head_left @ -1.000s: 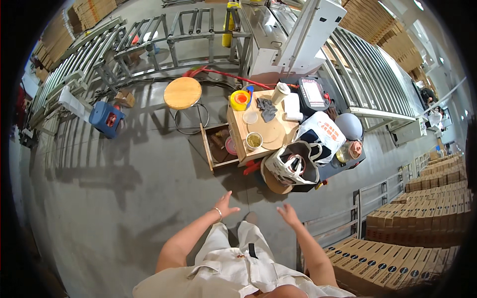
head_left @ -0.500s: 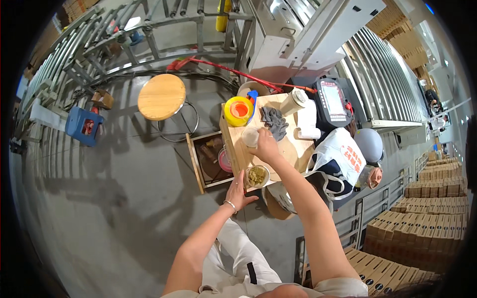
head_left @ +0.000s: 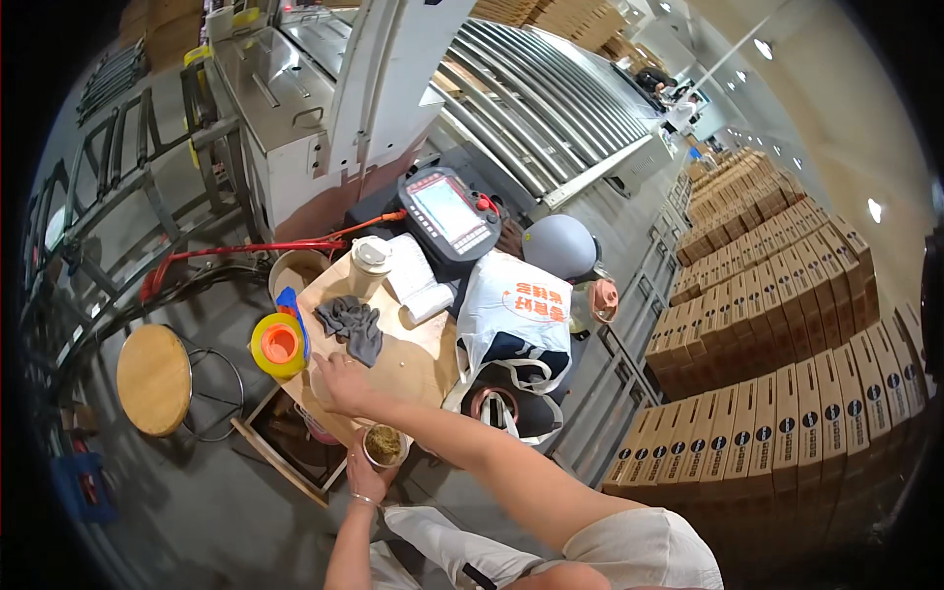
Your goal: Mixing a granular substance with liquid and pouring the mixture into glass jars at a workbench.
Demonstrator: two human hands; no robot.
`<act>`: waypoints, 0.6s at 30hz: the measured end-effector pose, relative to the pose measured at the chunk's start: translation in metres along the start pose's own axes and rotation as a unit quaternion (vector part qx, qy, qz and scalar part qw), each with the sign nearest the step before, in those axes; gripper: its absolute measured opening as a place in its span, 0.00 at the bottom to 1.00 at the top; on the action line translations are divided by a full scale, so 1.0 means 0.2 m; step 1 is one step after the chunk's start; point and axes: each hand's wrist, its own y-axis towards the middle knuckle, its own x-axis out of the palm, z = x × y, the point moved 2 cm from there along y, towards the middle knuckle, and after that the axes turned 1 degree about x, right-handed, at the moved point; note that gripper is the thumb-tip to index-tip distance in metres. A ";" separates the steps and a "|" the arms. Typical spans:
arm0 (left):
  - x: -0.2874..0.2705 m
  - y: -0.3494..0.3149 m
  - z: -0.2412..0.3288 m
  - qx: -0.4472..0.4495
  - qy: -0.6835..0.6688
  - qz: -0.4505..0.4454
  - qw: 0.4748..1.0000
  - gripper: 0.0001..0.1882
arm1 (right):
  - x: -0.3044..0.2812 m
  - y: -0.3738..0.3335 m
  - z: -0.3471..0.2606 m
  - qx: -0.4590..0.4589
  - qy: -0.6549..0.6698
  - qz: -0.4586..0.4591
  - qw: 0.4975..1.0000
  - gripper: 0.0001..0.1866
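Observation:
My left hand [head_left: 365, 478] is wrapped round a small tub [head_left: 369, 454] of greenish-brown food [head_left: 383, 445], held at the near edge of the small wooden table [head_left: 418, 359]. My right hand [head_left: 343, 385] reaches across over the table's left side. Its fingers are closed at the rim of a pale round lid [head_left: 319, 382], which they partly hide. Beyond these fingers lies a crumpled dark grey glove [head_left: 352, 327]. A roll of yellow tape [head_left: 261, 343] with an orange core and a blue dispenser stands left of the glove.
A lidded paper cup [head_left: 370, 264], a white paper pad [head_left: 417, 280] and a control pendant [head_left: 454, 216] stand at the back. Right are a white bag [head_left: 513, 305] and grey helmet [head_left: 560, 246]. An open drawer [head_left: 285, 462] juts out left, near a round stool [head_left: 154, 380].
The view has swung to the right, so the table appears further left. My left hand has closed round the tub, where its fingers were spread beside it. My right hand stays at the lid.

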 end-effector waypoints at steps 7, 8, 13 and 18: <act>-0.15 0.08 0.22 0.056 -0.036 -0.056 0.996 0.50 | -0.16 -0.43 0.31 0.257 0.484 -0.031 0.836 0.37; -0.22 0.07 0.23 0.061 -0.029 -0.055 0.996 0.50 | -0.19 -0.53 0.23 0.272 0.506 -0.046 0.818 0.34; -0.43 0.05 0.38 0.160 -0.007 -0.127 0.979 0.50 | -0.20 -0.88 0.03 0.219 0.510 0.058 0.830 0.24; -0.70 -0.01 0.37 0.172 0.036 -0.164 0.971 0.49 | -0.17 -0.98 -0.33 0.101 0.320 0.100 0.937 0.38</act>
